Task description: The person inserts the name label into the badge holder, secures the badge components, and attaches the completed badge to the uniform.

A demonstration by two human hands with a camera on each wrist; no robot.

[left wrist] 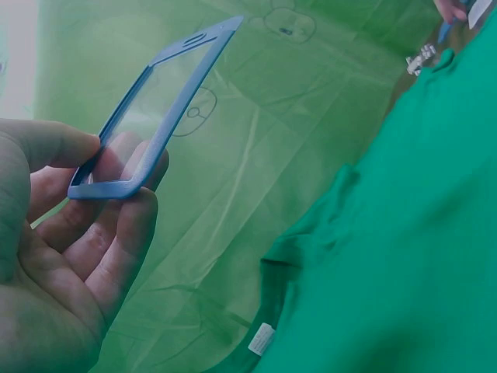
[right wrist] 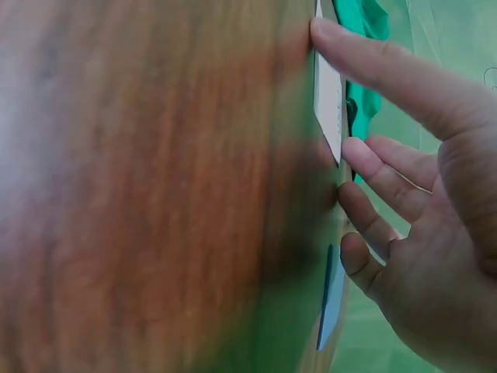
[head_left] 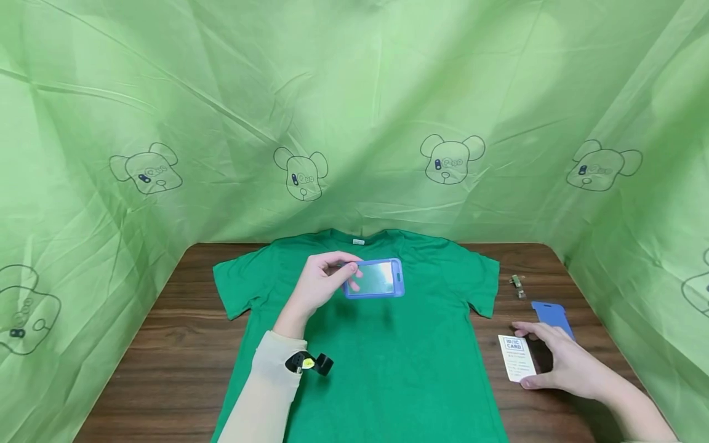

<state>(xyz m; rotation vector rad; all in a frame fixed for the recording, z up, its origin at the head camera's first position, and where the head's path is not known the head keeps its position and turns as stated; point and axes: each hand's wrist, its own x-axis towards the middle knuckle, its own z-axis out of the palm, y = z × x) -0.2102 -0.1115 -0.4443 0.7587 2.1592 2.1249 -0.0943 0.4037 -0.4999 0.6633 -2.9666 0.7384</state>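
My left hand [head_left: 324,277] pinches one end of a blue card holder frame [head_left: 397,284] with a clear window, raised above a green T-shirt [head_left: 365,357]. In the left wrist view, the thumb lies on one side of the frame [left wrist: 178,120] and the fingers behind it. On the right, my right hand [head_left: 573,363] spans a white card [head_left: 517,358] printed "ID/IC CARD", thumb at its lower corner and fingers at its upper end. The right wrist view shows the card [right wrist: 328,97] edge-on, low at the tabletop.
A blue plate-like piece [head_left: 554,317] with a slot lies behind the right hand, partly hidden by it. Further back is a small metal clip [head_left: 517,286]. The wooden table [head_left: 166,344] is enclosed by green cloth walls [head_left: 354,123].
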